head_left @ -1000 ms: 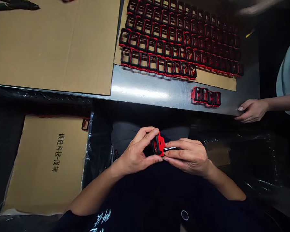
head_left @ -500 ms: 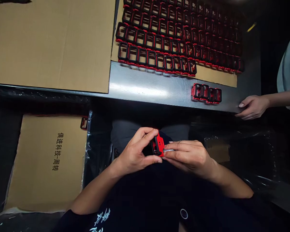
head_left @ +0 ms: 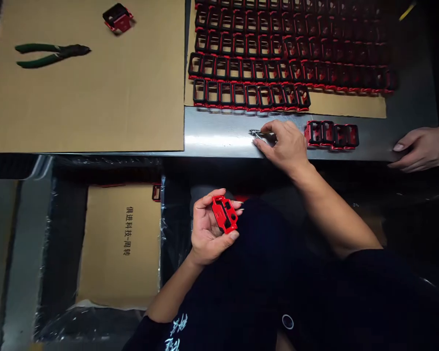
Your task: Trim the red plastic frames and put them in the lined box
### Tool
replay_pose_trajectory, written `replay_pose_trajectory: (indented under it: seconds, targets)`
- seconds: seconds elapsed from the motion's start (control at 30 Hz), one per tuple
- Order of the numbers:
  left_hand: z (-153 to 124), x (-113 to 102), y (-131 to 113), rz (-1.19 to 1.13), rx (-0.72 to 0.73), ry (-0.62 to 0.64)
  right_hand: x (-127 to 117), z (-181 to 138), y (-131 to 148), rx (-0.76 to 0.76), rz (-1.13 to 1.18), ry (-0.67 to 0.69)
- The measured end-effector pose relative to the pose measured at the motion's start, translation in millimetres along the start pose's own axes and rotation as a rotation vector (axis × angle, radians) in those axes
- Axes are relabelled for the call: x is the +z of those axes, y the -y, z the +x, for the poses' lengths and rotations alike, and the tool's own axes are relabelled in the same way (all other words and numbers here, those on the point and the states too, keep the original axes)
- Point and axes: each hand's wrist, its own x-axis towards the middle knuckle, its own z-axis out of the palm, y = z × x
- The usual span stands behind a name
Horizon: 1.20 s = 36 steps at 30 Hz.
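Observation:
My left hand (head_left: 209,229), over my lap, grips a red and black plastic frame (head_left: 225,214) by its edges, fingers behind and thumb at the lower edge. The part's red side with slots and a round hole faces up. On the metal table's near edge, my right hand (head_left: 287,146) has thumb and fingers around a small metal tool with a pointed tip (head_left: 255,132); its exact kind is unclear. Just right of that hand stands a short row of similar frames (head_left: 332,135).
Rows of red and black frames stand on cardboard (head_left: 347,105) across the table. Green-handled pliers (head_left: 54,53) and a single frame (head_left: 118,19) lie on the left cardboard sheet (head_left: 139,112). Below is a lined box (head_left: 142,282). Another person's hand (head_left: 422,148) rests at the right edge.
My right hand has moved away from the frame, up to the table with the metal tool. My left hand has turned the frame red side up. The view has shifted left.

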Motion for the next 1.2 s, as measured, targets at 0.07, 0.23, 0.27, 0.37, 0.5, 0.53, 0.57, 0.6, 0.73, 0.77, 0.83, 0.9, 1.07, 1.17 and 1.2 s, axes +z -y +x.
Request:
replay_pose_trajectory:
  seconds: [0.07, 0.23, 0.27, 0.37, 0.5, 0.53, 0.57, 0.6, 0.73, 0.77, 0.83, 0.9, 1.07, 1.17, 1.2]
  targets:
    - [-2, -1, 0, 0.054, 0.037, -0.019, -2, -3, 11, 0.019, 0.064, -0.062]
    - [1, -2, 7, 0.207, 0.234, -0.03, -40, -59, 61, 0.246, 0.718, 0.544]
    - [3, -2, 8, 0.23, 0.269, -0.018, -44, -69, 69, 0.305, 0.832, 0.698]
    - [7, -2, 10, 0.285, 0.333, 0.05, -43, -84, 82, 0.465, 0.976, 0.868]
    - [7, -5, 11, 0.355, 0.42, 0.125, -35, -82, 87, 0.447, 0.883, 0.738]
    - [6, -7, 11, 0.377, 0.434, 0.132, -35, -81, 88, 0.416, 0.85, 0.707]
    - [5, -9, 11, 0.401, 0.446, 0.136, -36, -80, 90, 0.387, 0.827, 0.688]
    - [4, -10, 11, 0.424, 0.453, 0.137, -37, -80, 92, 0.366, 0.811, 0.679]
    - [2, -10, 10, 0.43, 0.465, 0.135, -43, -80, 91, 0.308, 0.799, 0.72]
    - [2, -9, 10, 0.396, 0.449, 0.13, -44, -80, 88, 0.306, 0.806, 0.737]
    - [1, -6, 9, 0.296, 0.379, 0.112, -45, -80, 78, 0.373, 0.835, 0.725]
    - [1, -2, 9, 0.174, 0.271, 0.101, -43, -82, 68, 0.521, 0.888, 0.656]
    - [0, 2, 14, -0.021, 0.072, 0.11, -39, -89, 63, 0.733, 1.234, 0.884]
    - [0, 3, 18, -0.031, 0.043, 0.1, -39, -92, 69, 0.75, 1.364, 1.001]
    - [0, 3, 18, -0.025, 0.035, 0.102, -39, -92, 70, 0.755, 1.379, 0.998]
